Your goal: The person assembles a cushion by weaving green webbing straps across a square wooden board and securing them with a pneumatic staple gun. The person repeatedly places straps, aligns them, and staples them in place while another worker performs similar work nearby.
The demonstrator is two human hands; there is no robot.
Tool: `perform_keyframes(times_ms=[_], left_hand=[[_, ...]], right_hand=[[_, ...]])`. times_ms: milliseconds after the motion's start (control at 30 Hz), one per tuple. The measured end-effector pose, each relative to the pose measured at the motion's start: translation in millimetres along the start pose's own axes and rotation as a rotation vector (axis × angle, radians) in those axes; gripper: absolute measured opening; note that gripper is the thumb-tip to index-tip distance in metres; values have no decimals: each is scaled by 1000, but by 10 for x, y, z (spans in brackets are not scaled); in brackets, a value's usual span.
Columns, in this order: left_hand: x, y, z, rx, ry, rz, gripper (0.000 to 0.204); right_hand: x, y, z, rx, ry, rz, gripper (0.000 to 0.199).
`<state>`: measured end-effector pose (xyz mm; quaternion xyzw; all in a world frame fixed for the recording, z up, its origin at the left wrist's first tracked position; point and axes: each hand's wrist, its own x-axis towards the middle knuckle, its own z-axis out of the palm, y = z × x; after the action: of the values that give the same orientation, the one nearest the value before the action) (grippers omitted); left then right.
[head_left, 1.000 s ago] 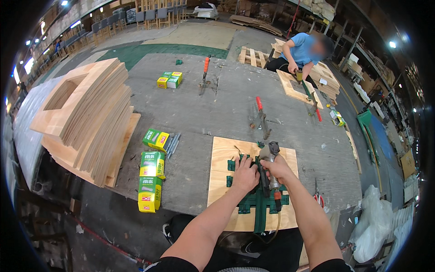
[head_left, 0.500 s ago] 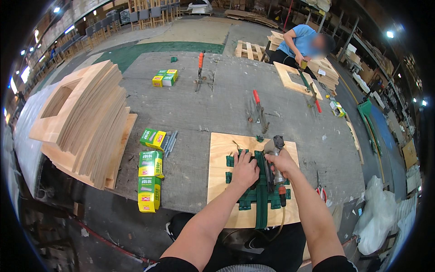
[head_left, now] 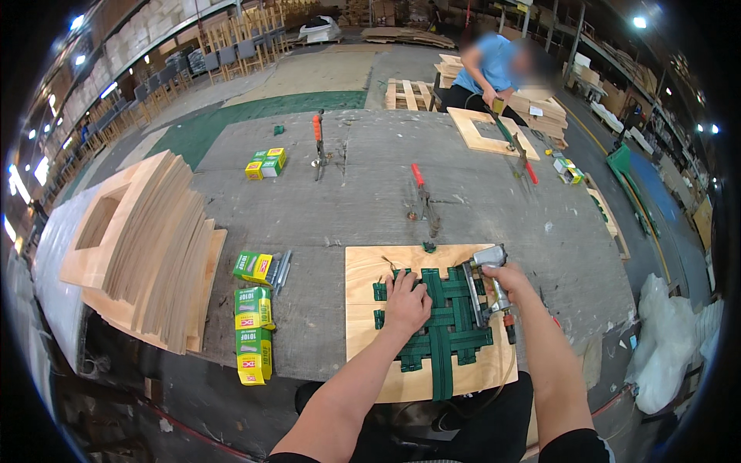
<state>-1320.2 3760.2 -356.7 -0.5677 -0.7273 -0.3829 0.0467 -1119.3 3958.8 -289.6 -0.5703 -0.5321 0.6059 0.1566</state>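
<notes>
right fingers [head_left: 496,272] grasping staple gun [head_left: 489,255], partly hiding it; left fingers [head_left: 403,285] over green webbing [head_left: 441,317], cannot tell if pinching

- Passage lay between the green-and-yellow boxes [head_left: 253,309] and the plywood board [head_left: 370,363].
- The red-handled clamp [head_left: 422,194] obstructed reach beyond the board.
- The staple gun [head_left: 474,295] blocked its right side.

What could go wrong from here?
The left grip lies on the green webbing, not far from the pneumatic stapler in the right grip, so a stray staple might injure it. The plywood panel juts past the near edge of the worktable, so pressing hard on that overhang could perhaps tilt or shift it.
</notes>
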Motion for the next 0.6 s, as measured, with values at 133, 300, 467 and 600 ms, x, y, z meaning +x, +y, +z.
perform_keyframes(times_ms=[133,300,467,600], left_hand=[[10,44,63,8,33,35,20],[21,26,93,-5,22,22,21],[48,-94,-274,-90,53,11,22],[-740,334,-520,-505,-94,-266,23]], right_hand=[[160,243,-219,-188,242,-115,39],[-43,315,-316,-709,476,-288,50],[-662,414,-409,-363,385,-550,46],[-1416,1112,-686,-113,372,-648,33]])
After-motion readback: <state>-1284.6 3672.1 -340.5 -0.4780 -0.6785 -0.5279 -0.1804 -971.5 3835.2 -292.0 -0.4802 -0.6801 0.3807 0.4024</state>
